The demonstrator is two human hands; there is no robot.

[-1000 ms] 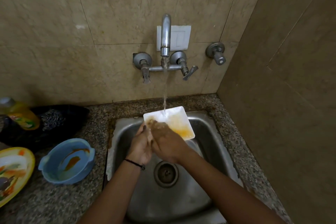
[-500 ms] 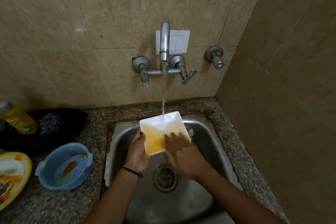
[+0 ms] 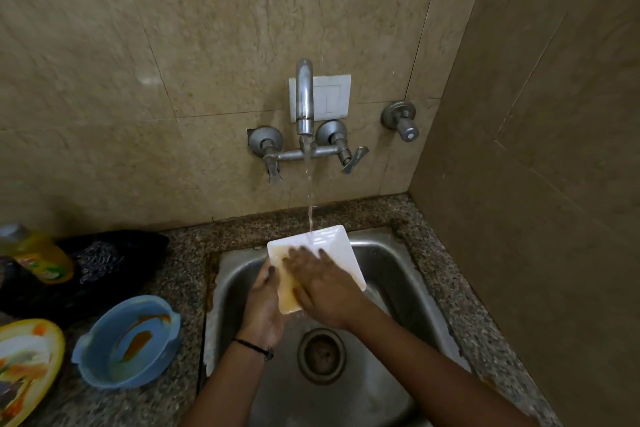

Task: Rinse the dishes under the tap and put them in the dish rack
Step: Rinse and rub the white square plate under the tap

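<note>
Beige tiled walls (image 3: 207, 45) meet in a corner at my right, and below them a speckled granite table (image 3: 187, 288) frames a steel sink (image 3: 398, 288). On the table to my left a black cloth (image 3: 114, 274) lies against the wall. Nearer me stands a blue bowl (image 3: 104, 350) with orange smears inside, and a yellow plate (image 3: 52, 340) with food scraps is cut off by the frame edge. Over the sink I hold a square white plate (image 3: 339, 250), tilted, its far edge under the water stream (image 3: 309, 191). Its near left part is coated in orange residue and its right part is clean. My right hand (image 3: 325, 288) lies flat on the plate's face, its grip wide, with fingers spread and pressing on the smeared area. My left hand (image 3: 263, 302) has its grip closed on the plate's left edge, thumb on top and the other fingers hidden beneath. The wall tap (image 3: 304, 94) is running, with a lever at each side, a white switch plate (image 3: 332, 97) behind it and a separate valve (image 3: 401, 120) to its right. A yellow bottle (image 3: 41, 256) lies on the cloth. The round drain (image 3: 321, 355) sits in the sink floor between my forearms. A thin dark band (image 3: 252, 345) circles my left wrist.
</note>
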